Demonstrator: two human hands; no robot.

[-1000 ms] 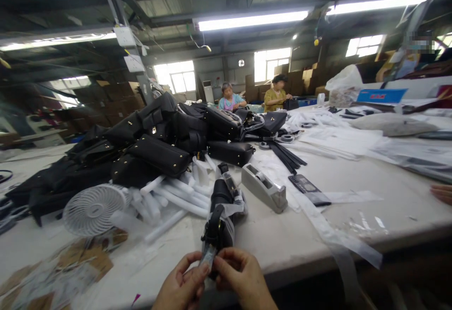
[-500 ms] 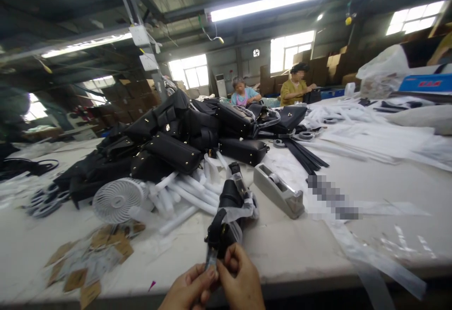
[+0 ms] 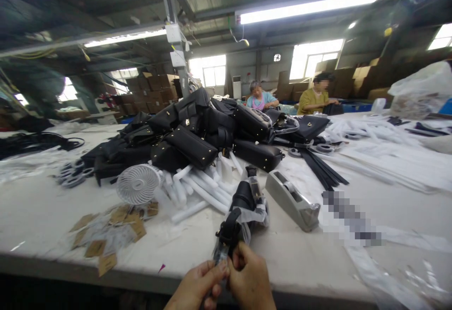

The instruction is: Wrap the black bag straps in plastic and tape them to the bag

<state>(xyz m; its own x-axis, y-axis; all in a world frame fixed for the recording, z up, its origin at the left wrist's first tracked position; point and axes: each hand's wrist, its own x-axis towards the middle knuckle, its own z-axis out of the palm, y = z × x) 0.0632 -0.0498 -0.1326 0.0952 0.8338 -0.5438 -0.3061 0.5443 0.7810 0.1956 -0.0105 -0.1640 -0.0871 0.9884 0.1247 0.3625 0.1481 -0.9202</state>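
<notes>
My left hand (image 3: 197,287) and my right hand (image 3: 249,281) meet at the table's near edge, both pinched on the near end of a black bag strap (image 3: 236,220) wrapped in clear film. The strap runs away from me over the white table (image 3: 45,216). Its far end lies against a heap of white foam tubes (image 3: 197,187).
A pile of black bags (image 3: 190,135) fills the table's middle, with a small white fan (image 3: 138,183) in front. A grey tape dispenser (image 3: 291,200) sits right of the strap. Brown tags (image 3: 109,227) lie at left. Two people sit at the far end.
The view has swung left, so everything on the table shifted right in frame. My hands keep the same pinch on the strap end.
</notes>
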